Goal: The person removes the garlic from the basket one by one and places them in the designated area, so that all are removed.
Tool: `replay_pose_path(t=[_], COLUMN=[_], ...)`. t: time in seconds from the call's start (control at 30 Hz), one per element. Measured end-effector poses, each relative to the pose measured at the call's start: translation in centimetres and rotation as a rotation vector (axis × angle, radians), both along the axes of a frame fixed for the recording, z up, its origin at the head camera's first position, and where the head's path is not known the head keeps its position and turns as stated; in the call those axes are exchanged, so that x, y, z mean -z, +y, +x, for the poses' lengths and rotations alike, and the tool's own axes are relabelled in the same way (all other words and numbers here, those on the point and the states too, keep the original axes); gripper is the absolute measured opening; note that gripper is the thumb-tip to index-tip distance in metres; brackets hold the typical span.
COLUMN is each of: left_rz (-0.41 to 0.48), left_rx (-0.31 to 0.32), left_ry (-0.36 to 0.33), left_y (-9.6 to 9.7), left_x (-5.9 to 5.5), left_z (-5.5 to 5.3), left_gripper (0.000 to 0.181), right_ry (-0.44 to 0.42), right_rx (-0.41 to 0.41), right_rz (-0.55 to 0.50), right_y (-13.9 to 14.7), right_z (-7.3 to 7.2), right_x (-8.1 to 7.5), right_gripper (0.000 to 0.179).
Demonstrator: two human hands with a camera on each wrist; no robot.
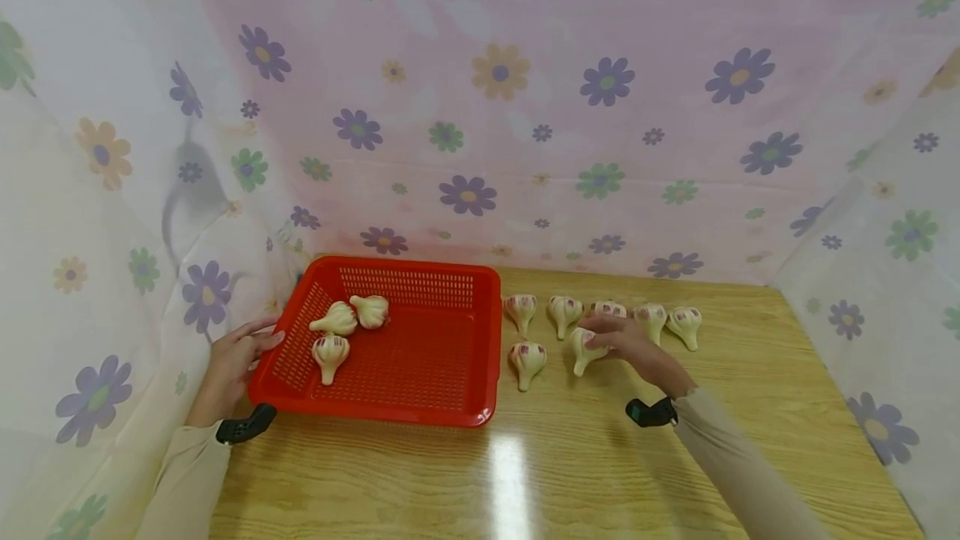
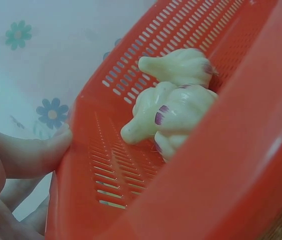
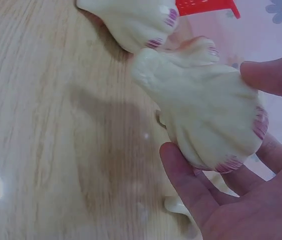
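My right hand (image 1: 628,346) grips a garlic bulb (image 1: 587,348) between thumb and fingers over the right part of the table. In the right wrist view this bulb (image 3: 205,110) is pale with purple streaks at its base, its stem pointing away from the palm. My left hand (image 1: 234,361) holds the left side of the red plastic basket (image 1: 486,390), thumb at the rim and fingers behind the wall in the left wrist view. Inside the basket, near its left end, lie three garlic bulbs (image 1: 330,354).
Several more garlic bulbs lie right of the basket: a back row starting with one bulb (image 1: 521,311) and ending with another (image 1: 685,325), plus a nearer bulb (image 1: 528,362). Flowered cloth (image 1: 540,157) walls in the wooden table (image 1: 390,482) at the back and sides.
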State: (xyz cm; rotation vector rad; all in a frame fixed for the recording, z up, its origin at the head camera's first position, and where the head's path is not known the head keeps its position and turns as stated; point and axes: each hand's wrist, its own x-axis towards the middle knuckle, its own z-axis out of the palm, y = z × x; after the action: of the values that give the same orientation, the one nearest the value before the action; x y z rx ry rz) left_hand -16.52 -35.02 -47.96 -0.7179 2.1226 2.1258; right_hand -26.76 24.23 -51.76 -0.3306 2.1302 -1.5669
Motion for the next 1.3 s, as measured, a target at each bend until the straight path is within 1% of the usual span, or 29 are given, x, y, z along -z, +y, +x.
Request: replay_pose_path(t=[0.2,0.3,0.43,0.53,0.63,0.73,0.93,1.23,1.3], left_rz=[0.003,0.008,0.012,0.011,0.002,-0.009,-0.015,0.007,0.005], left_rx=[0.013,0.016,0.008,-0.002,0.004,0.014,0.014,0.023,0.023], left_ry=[0.008,0.01,0.004,-0.001,-0.003,0.0,0.008,0.021,0.025], left_y=[-0.1,-0.2,-0.2,-0.2,-0.2,-0.2,-0.2,-0.2,-0.3], left_x=[0.0,0.1,0.2,0.2,0.3,0.4,0.3,0.2,0.3], left_z=[-0.1,-0.1,0.0,0.0,0.0,0.0,0.1,0.1,0.1], left_gripper=[0.055,0.053,0.051,0.052,0.054,0.055,0.056,0.054,0.053], right_ry=[0.033,0.045,0.069,0.085,0.083,0.091,0.112,0.12,0.126], right_rx=[-0.031,-0.018,-0.012,-0.008,0.012,0.013,0.008,0.023,0.014], right_rz=[0.018,0.032,0.081,0.112,0.133,0.148,0.135,0.167,0.173], right_y=[-0.8,-1.2,-1.7,-2.0,-2.3,-2.6,-2.9,-3.0,-3.0], right_z=[0.3,0.3,0.4,0.7,0.9,1.1,1.3,1.6,1.5], right_x=[0.6,1.0,1.4,1.7,1.8,1.8,1.5,1.0,0.9], right_gripper=[0.051,0.047,0.046,0.044,0.041,0.04,0.041,0.041,0.042])
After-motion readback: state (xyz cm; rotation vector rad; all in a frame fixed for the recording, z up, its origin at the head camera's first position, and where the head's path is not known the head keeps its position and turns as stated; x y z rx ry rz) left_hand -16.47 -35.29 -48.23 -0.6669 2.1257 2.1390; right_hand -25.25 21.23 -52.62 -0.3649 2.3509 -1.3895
